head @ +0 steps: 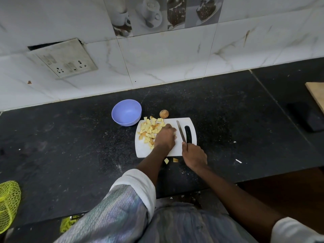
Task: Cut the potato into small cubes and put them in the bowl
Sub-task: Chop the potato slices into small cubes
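Hands two, right hand [193,156] gripping one knife [180,131], left hand [164,136] curled over potato cubes [149,128], one bowl [126,112]

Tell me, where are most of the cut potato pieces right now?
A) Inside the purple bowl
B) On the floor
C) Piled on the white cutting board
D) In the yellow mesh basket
C: the potato pieces lie heaped on the left part of the white cutting board, beside the left hand, while the purple bowl looks empty; only two pieces have strayed onto the black counter.
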